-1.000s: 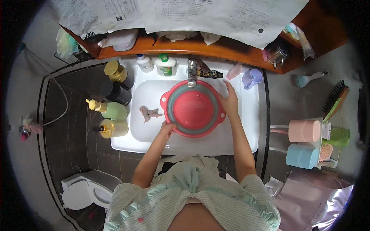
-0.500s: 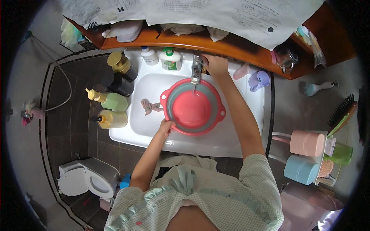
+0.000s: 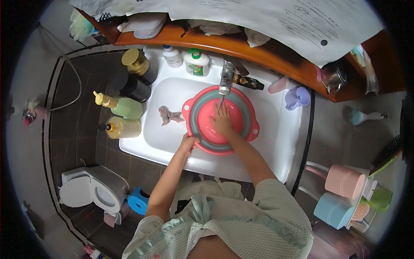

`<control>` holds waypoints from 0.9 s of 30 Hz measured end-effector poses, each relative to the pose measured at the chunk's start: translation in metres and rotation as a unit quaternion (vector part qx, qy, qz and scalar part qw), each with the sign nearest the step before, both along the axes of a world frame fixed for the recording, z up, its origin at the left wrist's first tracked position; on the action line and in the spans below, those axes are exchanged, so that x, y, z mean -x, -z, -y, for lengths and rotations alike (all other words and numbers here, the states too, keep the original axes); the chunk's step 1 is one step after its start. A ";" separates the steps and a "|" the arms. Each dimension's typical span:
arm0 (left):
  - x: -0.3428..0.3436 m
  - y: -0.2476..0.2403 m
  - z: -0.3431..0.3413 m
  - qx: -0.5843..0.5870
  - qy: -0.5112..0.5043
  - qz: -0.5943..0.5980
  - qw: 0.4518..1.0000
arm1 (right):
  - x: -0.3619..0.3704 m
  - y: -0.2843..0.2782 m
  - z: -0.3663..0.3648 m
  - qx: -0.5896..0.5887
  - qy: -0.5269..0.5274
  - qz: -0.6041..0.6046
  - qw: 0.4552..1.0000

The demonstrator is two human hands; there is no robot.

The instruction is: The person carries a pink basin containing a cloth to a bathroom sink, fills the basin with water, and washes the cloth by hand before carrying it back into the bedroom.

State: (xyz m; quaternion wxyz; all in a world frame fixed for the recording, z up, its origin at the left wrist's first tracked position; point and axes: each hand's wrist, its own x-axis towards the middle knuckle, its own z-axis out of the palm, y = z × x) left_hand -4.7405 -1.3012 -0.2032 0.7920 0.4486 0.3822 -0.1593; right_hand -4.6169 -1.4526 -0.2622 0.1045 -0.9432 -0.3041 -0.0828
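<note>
A red and grey collapsible washbasin [image 3: 202, 127] sits in the white sink [image 3: 276, 138], below the metal faucet [image 3: 225, 78]. Water runs from the spout into it. My left hand [image 3: 187, 144] grips the basin's rim at the near left, thumb on top. Inside the basin, my right hand [image 3: 223, 121] has its fingers spread under the stream, just above or touching the red bottom; which of these I cannot tell. A small crumpled pinkish-grey cloth [image 3: 169, 115] lies on the sink floor, left of the basin.
Pump bottles line the left rim, among them a green one [image 3: 129, 108] and a yellow one [image 3: 125, 127]. A white soap bottle [image 3: 196, 64] stands behind the sink. Right of the faucet are a black tube [image 3: 249, 82] and a purple cup [image 3: 297, 98]. A wooden shelf [image 3: 267, 52] overhangs the back.
My right hand has left the faucet handle and come down into the basin, fingers spread. My left hand keeps hold of the rim. The view has shifted slightly.
</note>
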 end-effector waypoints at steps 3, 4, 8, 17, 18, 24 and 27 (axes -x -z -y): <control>0.004 0.002 -0.013 -0.001 -0.002 0.007 1.000 | 0.009 -0.013 -0.014 -0.033 -0.042 -0.255 0.965; 0.005 0.002 -0.014 -0.002 -0.004 0.005 1.000 | 0.015 -0.015 -0.017 -0.017 -0.177 -0.169 0.969; 0.011 0.001 -0.021 -0.034 -0.028 0.014 0.999 | 0.007 -0.032 -0.023 -0.060 -0.348 -0.127 0.927; 0.013 -0.012 -0.002 -0.113 -0.120 0.048 0.985 | -0.003 -0.018 -0.023 -0.031 0.026 -0.105 0.994; 0.009 -0.014 0.003 -0.140 -0.142 0.077 0.977 | 0.005 -0.009 -0.023 -0.030 0.031 -0.102 0.994; 0.015 -0.025 -0.003 -0.130 -0.047 0.027 0.990 | 0.006 -0.026 -0.047 -0.045 0.149 -0.123 0.980; 0.013 -0.030 0.002 -0.110 -0.082 0.026 0.990 | -0.005 -0.029 -0.047 -0.070 -0.025 -0.032 0.997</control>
